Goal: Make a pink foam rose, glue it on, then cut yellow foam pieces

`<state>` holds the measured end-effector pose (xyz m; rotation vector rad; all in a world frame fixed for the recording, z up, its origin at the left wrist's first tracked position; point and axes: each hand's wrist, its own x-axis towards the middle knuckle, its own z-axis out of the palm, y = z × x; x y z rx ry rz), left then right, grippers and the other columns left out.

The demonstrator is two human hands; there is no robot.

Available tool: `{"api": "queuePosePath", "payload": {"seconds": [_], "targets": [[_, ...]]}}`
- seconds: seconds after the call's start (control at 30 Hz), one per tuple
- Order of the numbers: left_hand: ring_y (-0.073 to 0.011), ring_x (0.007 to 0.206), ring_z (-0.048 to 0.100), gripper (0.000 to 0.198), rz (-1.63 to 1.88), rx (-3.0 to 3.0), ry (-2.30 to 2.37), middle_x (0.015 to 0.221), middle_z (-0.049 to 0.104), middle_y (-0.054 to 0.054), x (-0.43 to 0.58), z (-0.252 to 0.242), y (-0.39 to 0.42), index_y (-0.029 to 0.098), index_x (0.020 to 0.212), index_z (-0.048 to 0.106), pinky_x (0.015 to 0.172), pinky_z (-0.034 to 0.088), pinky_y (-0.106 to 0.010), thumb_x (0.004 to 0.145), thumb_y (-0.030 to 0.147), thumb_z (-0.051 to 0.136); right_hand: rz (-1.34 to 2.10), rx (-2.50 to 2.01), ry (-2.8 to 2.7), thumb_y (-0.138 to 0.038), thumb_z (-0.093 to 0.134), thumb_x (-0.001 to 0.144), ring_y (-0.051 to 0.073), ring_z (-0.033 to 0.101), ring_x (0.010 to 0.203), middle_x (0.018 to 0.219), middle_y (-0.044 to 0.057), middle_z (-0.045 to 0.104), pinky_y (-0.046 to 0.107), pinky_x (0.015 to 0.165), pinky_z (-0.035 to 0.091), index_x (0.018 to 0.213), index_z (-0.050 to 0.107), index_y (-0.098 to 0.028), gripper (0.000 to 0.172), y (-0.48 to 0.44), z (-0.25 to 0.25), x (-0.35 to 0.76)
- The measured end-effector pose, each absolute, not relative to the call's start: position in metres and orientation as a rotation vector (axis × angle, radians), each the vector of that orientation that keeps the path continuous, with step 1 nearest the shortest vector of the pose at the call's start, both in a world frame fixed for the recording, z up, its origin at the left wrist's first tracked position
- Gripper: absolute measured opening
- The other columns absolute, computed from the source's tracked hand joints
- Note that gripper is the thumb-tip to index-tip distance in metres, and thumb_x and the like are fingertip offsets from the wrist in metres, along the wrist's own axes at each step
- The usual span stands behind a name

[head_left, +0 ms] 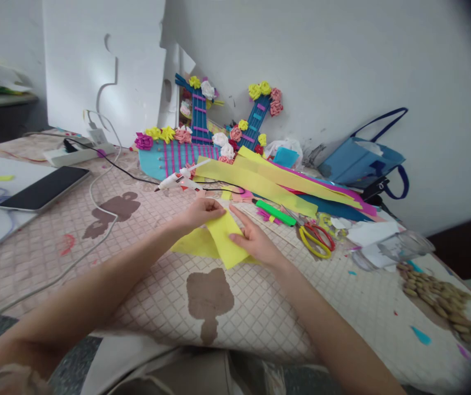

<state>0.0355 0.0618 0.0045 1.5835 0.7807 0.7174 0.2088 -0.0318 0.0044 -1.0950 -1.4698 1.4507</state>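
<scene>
Between my hands is a piece of yellow crepe paper, partly folded over and lifted from the table. My left hand pinches its upper left corner with thumb and fingertips. On the right side, my right hand has its thumb on the paper and its index finger stretched along the upper edge; the other fingers are mostly hidden behind. A second flap of yellow paper spreads to the left beneath the folded part. Just beyond my hands rests a white glue gun.
Behind lie long yellow paper strips and guitar shapes trimmed with paper flowers. A green cutter and scissors are at right, near peanuts and a blue bag. A tablet and white cable lie left.
</scene>
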Motion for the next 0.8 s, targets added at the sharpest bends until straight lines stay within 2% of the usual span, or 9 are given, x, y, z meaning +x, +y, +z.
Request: {"api": "queuePosePath", "payload": {"seconds": [0.07, 0.13, 0.23, 0.4, 0.6, 0.8], "targets": [[-0.0083, 0.058, 0.051, 0.025, 0.677, 1.587, 0.773, 0.066, 0.059, 0.000, 0.034, 0.004, 0.064, 0.013, 0.072, 0.059, 0.054, 0.037, -0.021, 0.070, 0.037, 0.064, 1.505, -1.031, -1.542, -0.039, 0.058, 0.082, 0.014, 0.062, 0.073, 0.097, 0.001, 0.065, 0.026, 0.061, 0.049, 0.134, 0.039, -0.032, 0.056, -0.032, 0.007, 0.211], [-0.0085, 0.061, 0.053, 0.025, 0.647, 1.617, 0.751, 0.068, 0.060, 0.000, 0.033, 0.004, 0.064, 0.013, 0.073, 0.061, 0.056, 0.038, -0.021, 0.069, 0.037, 0.065, 1.561, -1.009, -1.561, -0.042, 0.054, 0.085, 0.013, 0.060, 0.077, 0.101, 0.002, 0.064, 0.024, 0.063, 0.047, 0.120, 0.056, -0.028, 0.038, -0.032, 0.008, 0.213], [-0.0090, 0.062, 0.053, 0.025, 0.628, 1.649, 0.731, 0.067, 0.061, 0.000, 0.035, 0.003, 0.063, 0.014, 0.071, 0.061, 0.057, 0.039, -0.022, 0.069, 0.038, 0.066, 1.670, -1.016, -1.472, -0.046, 0.054, 0.084, 0.012, 0.059, 0.075, 0.097, 0.004, 0.065, 0.023, 0.062, 0.045, 0.105, 0.065, -0.022, 0.033, -0.032, 0.007, 0.214], [-0.0101, 0.059, 0.053, 0.026, 0.664, 1.742, 0.819, 0.065, 0.060, -0.001, 0.034, -0.003, 0.065, 0.014, 0.070, 0.061, 0.054, 0.039, -0.022, 0.070, 0.040, 0.064, 1.773, -1.122, -1.350, -0.044, 0.066, 0.075, 0.009, 0.057, 0.062, 0.079, 0.002, 0.065, 0.021, 0.056, 0.042, 0.087, 0.068, -0.016, 0.030, -0.032, 0.004, 0.213], [-0.0137, 0.066, 0.058, 0.022, 0.820, 1.915, 1.025, 0.071, 0.064, -0.004, 0.030, -0.017, 0.076, 0.014, 0.070, 0.062, 0.060, 0.046, -0.025, 0.070, 0.036, 0.061, 1.826, -1.131, -1.346, -0.040, 0.070, 0.072, 0.008, 0.057, 0.054, 0.068, 0.000, 0.064, 0.018, 0.047, 0.041, 0.083, 0.065, -0.015, 0.027, -0.026, -0.001, 0.225], [-0.0147, 0.065, 0.058, 0.020, 0.888, 2.012, 1.136, 0.069, 0.064, -0.004, 0.029, -0.024, 0.081, 0.015, 0.069, 0.063, 0.058, 0.046, -0.024, 0.071, 0.033, 0.057, 1.767, -1.202, -1.387, -0.043, 0.071, 0.070, 0.008, 0.060, 0.050, 0.063, 0.001, 0.066, 0.016, 0.043, 0.041, 0.079, 0.061, -0.014, 0.032, -0.018, -0.001, 0.241]]}}
